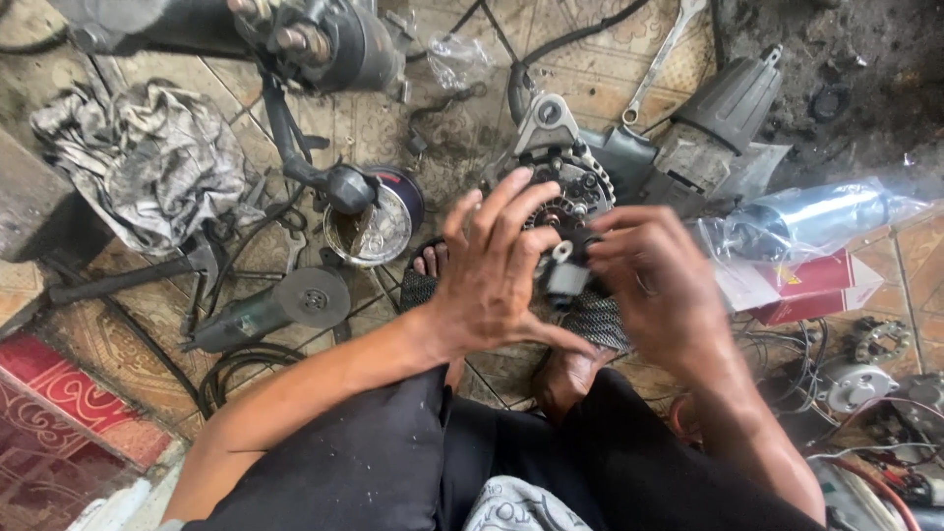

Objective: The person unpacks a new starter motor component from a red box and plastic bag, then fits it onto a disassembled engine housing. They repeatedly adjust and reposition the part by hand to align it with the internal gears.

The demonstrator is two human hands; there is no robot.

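Nearest me, my left hand (492,270) has its fingers spread, palm against a small grey-and-black plastic part (567,275). My right hand (654,280), blurred, pinches that part from the other side, just above a grey cast-metal alternator (560,177) on the tiled floor (128,324). I judge I'm seating the part; next calls for aligning it squarely. Farther off lies a steel spanner (661,59).

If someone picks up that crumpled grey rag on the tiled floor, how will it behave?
The grey rag would probably go limp and drape, since it lies in soft, bunched folds. It looks light for its spread, being thin cloth. Its dark stains suggest grease, so it may feel slick or smear the fingers. It is unlikely to roll or tip on the tiled floor.
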